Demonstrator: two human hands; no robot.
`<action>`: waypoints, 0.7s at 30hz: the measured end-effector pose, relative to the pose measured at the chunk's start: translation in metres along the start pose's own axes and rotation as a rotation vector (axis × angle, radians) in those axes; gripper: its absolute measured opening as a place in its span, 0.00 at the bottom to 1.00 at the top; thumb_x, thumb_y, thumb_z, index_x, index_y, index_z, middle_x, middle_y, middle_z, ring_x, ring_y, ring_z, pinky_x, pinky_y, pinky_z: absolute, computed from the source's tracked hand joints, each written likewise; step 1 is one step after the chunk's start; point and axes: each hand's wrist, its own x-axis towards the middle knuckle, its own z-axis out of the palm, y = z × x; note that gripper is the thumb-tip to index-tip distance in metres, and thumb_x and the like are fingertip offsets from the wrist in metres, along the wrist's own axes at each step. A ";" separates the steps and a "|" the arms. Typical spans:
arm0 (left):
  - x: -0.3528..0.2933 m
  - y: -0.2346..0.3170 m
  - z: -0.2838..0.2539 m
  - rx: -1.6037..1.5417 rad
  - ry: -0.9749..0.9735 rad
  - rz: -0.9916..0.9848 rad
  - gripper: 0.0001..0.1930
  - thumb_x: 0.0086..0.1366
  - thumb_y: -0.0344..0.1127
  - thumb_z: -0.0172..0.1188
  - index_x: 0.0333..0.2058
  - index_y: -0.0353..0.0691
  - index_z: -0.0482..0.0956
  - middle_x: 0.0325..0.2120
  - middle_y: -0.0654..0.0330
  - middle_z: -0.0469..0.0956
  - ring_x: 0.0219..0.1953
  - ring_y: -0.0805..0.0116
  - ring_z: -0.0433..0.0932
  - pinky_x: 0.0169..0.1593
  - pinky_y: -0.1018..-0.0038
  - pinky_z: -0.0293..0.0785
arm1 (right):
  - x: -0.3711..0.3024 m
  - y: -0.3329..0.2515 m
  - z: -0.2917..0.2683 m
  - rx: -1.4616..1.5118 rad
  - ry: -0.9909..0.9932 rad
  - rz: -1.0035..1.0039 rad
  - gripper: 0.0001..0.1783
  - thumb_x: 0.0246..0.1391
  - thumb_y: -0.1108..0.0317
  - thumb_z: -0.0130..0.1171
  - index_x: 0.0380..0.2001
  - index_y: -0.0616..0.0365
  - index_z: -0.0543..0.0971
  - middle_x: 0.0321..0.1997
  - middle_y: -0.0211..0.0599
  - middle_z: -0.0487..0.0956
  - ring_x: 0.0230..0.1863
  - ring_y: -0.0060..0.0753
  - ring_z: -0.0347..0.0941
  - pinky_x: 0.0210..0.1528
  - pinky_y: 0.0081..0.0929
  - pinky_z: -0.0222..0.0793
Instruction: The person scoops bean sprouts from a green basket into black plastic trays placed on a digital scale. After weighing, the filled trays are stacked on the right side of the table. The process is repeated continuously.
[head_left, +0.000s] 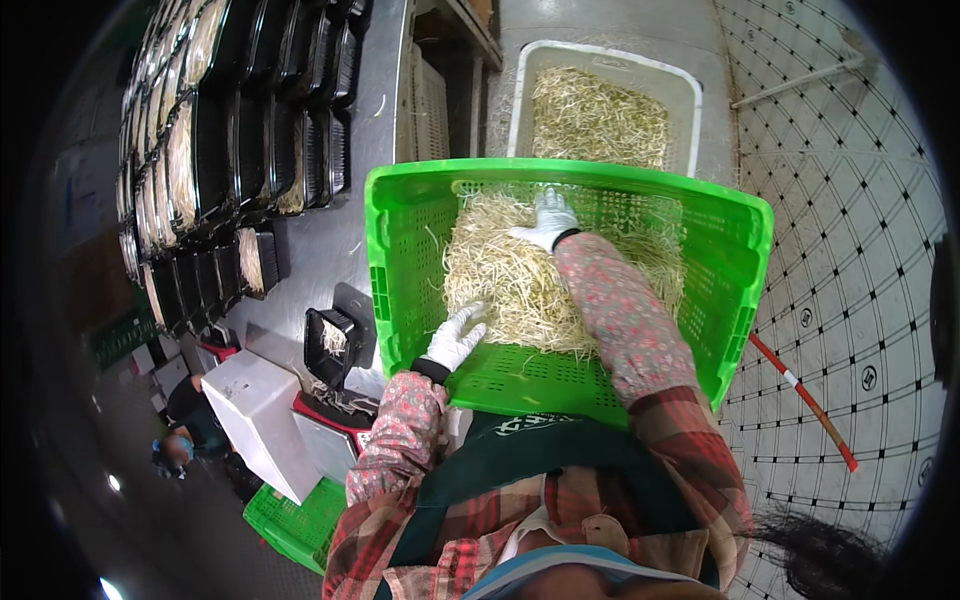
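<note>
1. Cream-white sprouts (520, 300) lie heaped inside a green crate (530, 380), spread between the two gloved hands and reaching past the right one.
2. Left hand (455, 340): at the heap's near left edge, fingers extended and loosely parted, fingertips against the sprouts; it grips nothing visible.
3. Right hand (550, 220): deeper in the crate, near the far wall, opened out with the thumb apart from the fingers, resting on the sprouts; whether any strands sit under its palm, I cannot tell.
</note>
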 end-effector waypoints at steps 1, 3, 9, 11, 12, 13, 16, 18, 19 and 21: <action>-0.002 -0.011 0.001 -0.176 0.022 -0.018 0.24 0.64 0.22 0.59 0.59 0.32 0.68 0.55 0.55 0.73 0.57 0.68 0.70 0.62 0.74 0.66 | 0.003 -0.018 0.008 0.024 -0.005 0.055 0.70 0.38 0.22 0.58 0.70 0.64 0.50 0.76 0.56 0.45 0.76 0.55 0.40 0.74 0.50 0.41; -0.005 -0.009 0.001 -0.028 0.029 0.015 0.24 0.63 0.18 0.57 0.59 0.31 0.68 0.57 0.55 0.71 0.58 0.69 0.69 0.63 0.74 0.66 | 0.003 -0.040 0.022 0.003 -0.023 0.109 0.71 0.36 0.23 0.61 0.70 0.64 0.49 0.76 0.54 0.46 0.76 0.53 0.41 0.73 0.50 0.42; 0.001 -0.016 -0.008 -0.437 0.031 -0.104 0.24 0.65 0.23 0.59 0.59 0.33 0.68 0.58 0.56 0.72 0.59 0.68 0.70 0.63 0.72 0.65 | 0.002 -0.060 0.025 0.086 -0.316 0.062 0.63 0.33 0.31 0.69 0.64 0.66 0.63 0.65 0.54 0.68 0.65 0.49 0.65 0.64 0.39 0.63; 0.018 0.006 -0.015 -0.313 0.047 -0.059 0.24 0.65 0.22 0.56 0.60 0.33 0.66 0.58 0.55 0.71 0.60 0.67 0.69 0.64 0.71 0.65 | 0.013 -0.049 0.031 0.128 -0.380 -0.027 0.57 0.32 0.35 0.72 0.60 0.66 0.70 0.61 0.54 0.73 0.62 0.47 0.69 0.63 0.34 0.65; 0.028 0.014 -0.019 -0.251 0.051 -0.038 0.25 0.65 0.22 0.55 0.61 0.33 0.66 0.59 0.54 0.70 0.61 0.67 0.68 0.65 0.71 0.64 | 0.014 -0.050 0.037 0.119 -0.374 -0.083 0.57 0.33 0.35 0.72 0.61 0.64 0.69 0.63 0.52 0.71 0.63 0.47 0.68 0.64 0.34 0.64; 0.037 0.020 -0.022 -0.175 0.093 0.048 0.25 0.66 0.30 0.58 0.61 0.34 0.66 0.58 0.51 0.72 0.60 0.60 0.70 0.65 0.67 0.63 | 0.013 -0.049 0.042 0.111 -0.366 -0.137 0.57 0.33 0.35 0.71 0.62 0.62 0.68 0.65 0.51 0.70 0.64 0.47 0.67 0.65 0.35 0.63; 0.083 0.050 -0.035 0.591 0.194 0.349 0.43 0.56 0.47 0.67 0.66 0.39 0.58 0.64 0.45 0.62 0.68 0.43 0.56 0.70 0.57 0.53 | 0.013 -0.034 0.080 0.178 -0.322 -0.326 0.52 0.33 0.37 0.72 0.59 0.58 0.71 0.61 0.50 0.73 0.62 0.47 0.69 0.62 0.38 0.65; 0.120 0.081 -0.041 0.910 0.061 0.392 0.53 0.49 0.57 0.70 0.68 0.41 0.53 0.67 0.47 0.57 0.70 0.44 0.49 0.70 0.50 0.47 | 0.017 -0.019 0.111 0.355 -0.295 -0.445 0.45 0.33 0.38 0.72 0.52 0.55 0.76 0.53 0.49 0.78 0.54 0.50 0.74 0.55 0.41 0.70; 0.131 0.072 -0.047 1.003 -0.059 0.272 0.62 0.40 0.65 0.71 0.69 0.41 0.50 0.68 0.48 0.54 0.72 0.44 0.45 0.71 0.46 0.42 | -0.013 -0.050 0.067 0.147 -0.280 -0.431 0.41 0.34 0.38 0.70 0.47 0.54 0.77 0.46 0.46 0.81 0.47 0.53 0.77 0.49 0.44 0.72; 0.155 0.073 -0.052 1.068 -0.400 0.042 0.67 0.33 0.73 0.71 0.68 0.40 0.54 0.67 0.48 0.59 0.71 0.46 0.49 0.71 0.47 0.41 | -0.041 -0.058 0.047 0.016 -0.274 -0.493 0.42 0.31 0.35 0.71 0.46 0.54 0.78 0.43 0.45 0.82 0.44 0.51 0.78 0.47 0.44 0.73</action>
